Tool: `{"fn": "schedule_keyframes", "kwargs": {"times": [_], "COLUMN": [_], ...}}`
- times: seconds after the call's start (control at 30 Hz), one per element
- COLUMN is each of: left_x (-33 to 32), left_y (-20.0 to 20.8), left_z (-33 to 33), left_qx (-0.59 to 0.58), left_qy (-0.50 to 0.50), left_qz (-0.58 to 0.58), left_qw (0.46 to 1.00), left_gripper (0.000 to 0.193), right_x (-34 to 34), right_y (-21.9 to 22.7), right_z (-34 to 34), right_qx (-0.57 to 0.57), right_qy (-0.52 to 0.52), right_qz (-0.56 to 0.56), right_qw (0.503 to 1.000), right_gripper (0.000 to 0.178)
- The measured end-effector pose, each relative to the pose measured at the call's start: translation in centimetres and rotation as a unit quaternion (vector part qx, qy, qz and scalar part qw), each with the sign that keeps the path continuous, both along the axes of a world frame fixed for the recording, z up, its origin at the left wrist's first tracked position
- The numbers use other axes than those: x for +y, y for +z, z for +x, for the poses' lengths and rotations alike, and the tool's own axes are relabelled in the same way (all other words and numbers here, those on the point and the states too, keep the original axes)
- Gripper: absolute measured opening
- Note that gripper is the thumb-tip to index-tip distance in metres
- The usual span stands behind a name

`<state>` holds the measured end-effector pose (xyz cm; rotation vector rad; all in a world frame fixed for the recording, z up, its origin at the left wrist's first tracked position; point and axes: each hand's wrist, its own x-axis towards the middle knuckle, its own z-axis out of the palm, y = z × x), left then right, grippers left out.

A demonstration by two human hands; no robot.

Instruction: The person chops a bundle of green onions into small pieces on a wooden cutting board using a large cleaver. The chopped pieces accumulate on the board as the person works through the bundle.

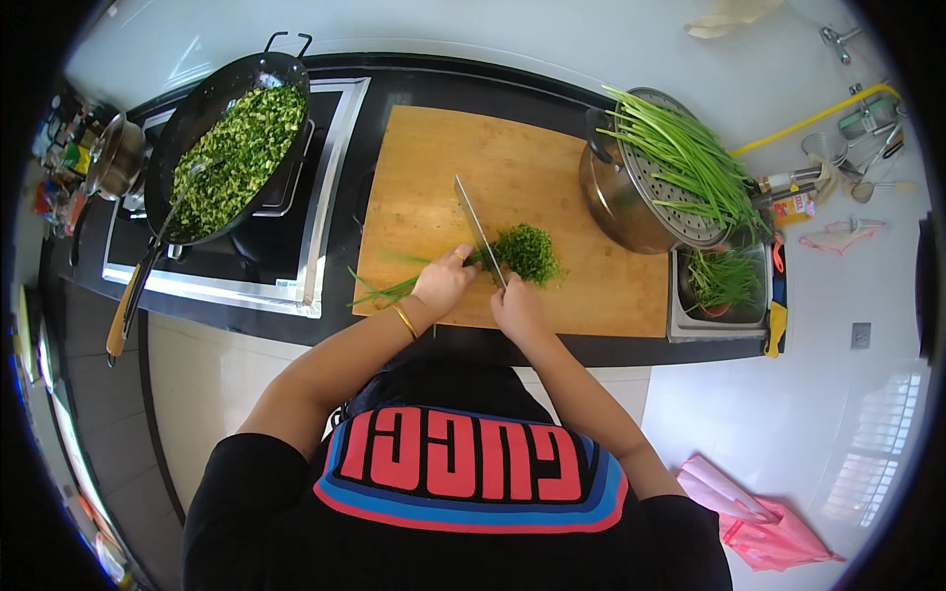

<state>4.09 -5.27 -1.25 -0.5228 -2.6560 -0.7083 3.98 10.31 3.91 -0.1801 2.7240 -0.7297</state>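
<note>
The left hand (445, 284) pinches green stalks (394, 293), probably light, limp and slippery, on the board (424, 167), best held just beside the knife (482, 233) the right hand (518, 305) grips by its near end

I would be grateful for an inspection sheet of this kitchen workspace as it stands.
Surface: board on a dark counter, with green bits scattered on it.
Job's things: knife on the board; stalks to its left, chopped pile to its right.
Clutter: wok of chopped greens on the stove; pot with long greens on top; more greens in the sink.
Hands: left hand holds the stalks near the blade; right hand grips the knife.
Cables: nothing seen.
Surroundings: yellow hose by the wall; socket; pink item at lower right.
</note>
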Motion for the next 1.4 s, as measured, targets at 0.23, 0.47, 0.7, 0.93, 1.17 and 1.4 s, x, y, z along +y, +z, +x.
{"fn": "schedule_keyframes", "kwargs": {"times": [0.23,0.47,0.7,0.93,1.17,1.4], "left_x": [-0.8,1.2,0.9,1.3,1.7,1.7], "left_y": [-0.5,-1.3,-1.6,-1.6,-2.2,-2.0], "left_z": [-0.6,-1.2,-1.0,-0.2,-0.2,-0.4], "left_qx": [-0.003,0.034,0.064,0.096,0.092,0.092], "left_qy": [-0.043,-0.014,-0.037,-0.02,0.005,0.001], "left_qz": [0.049,0.073,0.056,0.039,0.149,0.153], "left_qw": [0.998,0.997,0.996,0.994,0.985,0.984], "left_gripper": [0.023,0.014,0.007,0.015,0.014,0.014], "right_x": [4.9,6.2,5.7,5.5,4.9,1.6], "right_y": [-1.6,1.3,2.9,4.3,4.0,-0.1], "right_z": [-0.6,-0.6,0.3,0.4,-0.4,-2.1], "right_qx": [-0.071,-0.041,-0.021,-0.033,-0.127,0.026], "right_qy": [-0.062,-0.022,-0.004,0.048,0.048,0.029], "right_qz": [-0.098,-0.019,-0.003,0.011,0.033,-0.008], "right_qw": [0.991,0.999,1.0,0.998,0.99,0.999], "right_gripper": [0.026,0.021,0.021,0.021,0.021,0.019]}}
